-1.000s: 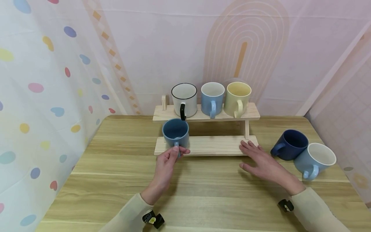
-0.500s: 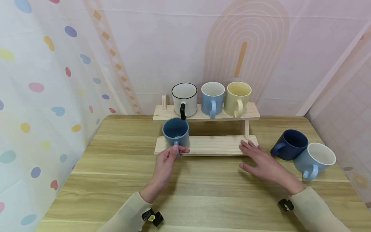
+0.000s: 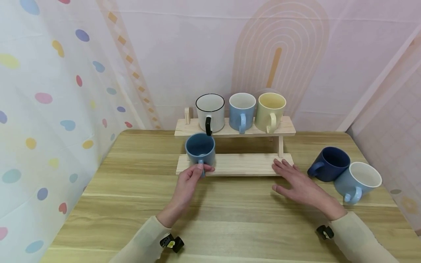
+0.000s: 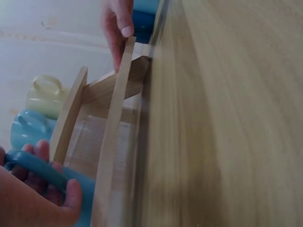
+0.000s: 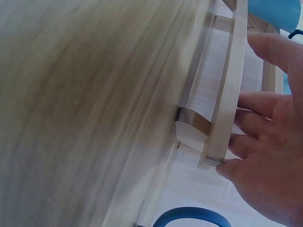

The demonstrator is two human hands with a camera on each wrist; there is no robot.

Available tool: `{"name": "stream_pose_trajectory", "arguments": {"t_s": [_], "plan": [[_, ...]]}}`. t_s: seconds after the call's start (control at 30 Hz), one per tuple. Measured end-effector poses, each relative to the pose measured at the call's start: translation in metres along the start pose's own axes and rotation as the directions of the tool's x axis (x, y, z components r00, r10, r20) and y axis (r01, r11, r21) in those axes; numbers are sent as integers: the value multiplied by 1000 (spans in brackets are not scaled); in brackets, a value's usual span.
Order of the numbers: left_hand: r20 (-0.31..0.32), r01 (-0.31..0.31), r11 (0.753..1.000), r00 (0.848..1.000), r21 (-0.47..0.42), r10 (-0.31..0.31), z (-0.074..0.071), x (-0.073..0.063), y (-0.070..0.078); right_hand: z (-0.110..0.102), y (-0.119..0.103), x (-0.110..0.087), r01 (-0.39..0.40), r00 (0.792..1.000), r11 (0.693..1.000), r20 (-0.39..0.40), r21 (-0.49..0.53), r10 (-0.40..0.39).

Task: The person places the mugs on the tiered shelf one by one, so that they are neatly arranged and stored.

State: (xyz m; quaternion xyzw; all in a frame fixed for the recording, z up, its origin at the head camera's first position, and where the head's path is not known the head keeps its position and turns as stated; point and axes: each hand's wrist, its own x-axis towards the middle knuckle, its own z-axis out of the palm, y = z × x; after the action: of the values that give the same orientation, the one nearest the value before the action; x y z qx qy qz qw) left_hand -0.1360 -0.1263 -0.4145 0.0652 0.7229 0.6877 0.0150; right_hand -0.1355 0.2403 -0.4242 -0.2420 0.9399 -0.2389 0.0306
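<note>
A grey-blue mug (image 3: 200, 148) is at the left end of the wooden rack's lower shelf (image 3: 245, 164), its handle toward me. My left hand (image 3: 185, 184) pinches that handle between thumb and fingers; in the left wrist view, the handle (image 4: 38, 168) lies among the curled fingers. Whether the mug's base fully rests on the shelf is hidden. My right hand (image 3: 297, 184) rests on the lower shelf's right end with its fingers spread. In the right wrist view, the fingers (image 5: 255, 101) lie along the shelf board (image 5: 227, 94), holding nothing.
On the upper shelf (image 3: 184, 128) stand a white mug with a black handle (image 3: 215, 117), a light blue mug (image 3: 236, 118) and a yellow mug (image 3: 263, 118). Right of the rack, a navy mug (image 3: 323, 168) and another light blue mug (image 3: 345, 182) sit on the wooden table (image 3: 236, 226).
My left forearm has shifted very slightly forward while the hand keeps its pinch on the mug's handle. The right hand and the other mugs look still.
</note>
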Motion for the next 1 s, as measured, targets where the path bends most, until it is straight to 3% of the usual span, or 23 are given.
{"name": "stream_pose_trajectory", "arguments": {"t_s": [0.17, 0.37, 0.5, 0.6, 0.77, 0.87, 1.0], "plan": [[0, 4, 999, 1000, 48, -4, -6, 1, -1, 0, 0, 1, 2, 1000, 1000, -3, -1, -2], [-65, -9, 996, 998, 84, 14, -16, -5, -2, 0, -1, 0, 4, 1000, 1000, -1, 3, -4], [-79, -51, 984, 995, 171, 65, -29, -11, -2, 0, -2, 0, -1, 1000, 1000, -1, -2, 1], [-64, -96, 957, 991, 272, 118, -43, -13, -3, -1, -3, 0, -4, 1000, 1000, -3, -7, 4], [-38, -175, 863, 975, 473, 219, -65, -13, -5, -1, -2, 0, -2, 1000, 1000, -1, -3, 2], [12, -222, 786, 965, 578, 264, -77, -9, -5, 0, -2, 0, -1, 1000, 1000, -1, 0, 1], [95, -235, 663, 966, 711, 241, -90, -1, -8, 1, -1, 0, -3, 1000, 1000, -2, 1, 3]]}}
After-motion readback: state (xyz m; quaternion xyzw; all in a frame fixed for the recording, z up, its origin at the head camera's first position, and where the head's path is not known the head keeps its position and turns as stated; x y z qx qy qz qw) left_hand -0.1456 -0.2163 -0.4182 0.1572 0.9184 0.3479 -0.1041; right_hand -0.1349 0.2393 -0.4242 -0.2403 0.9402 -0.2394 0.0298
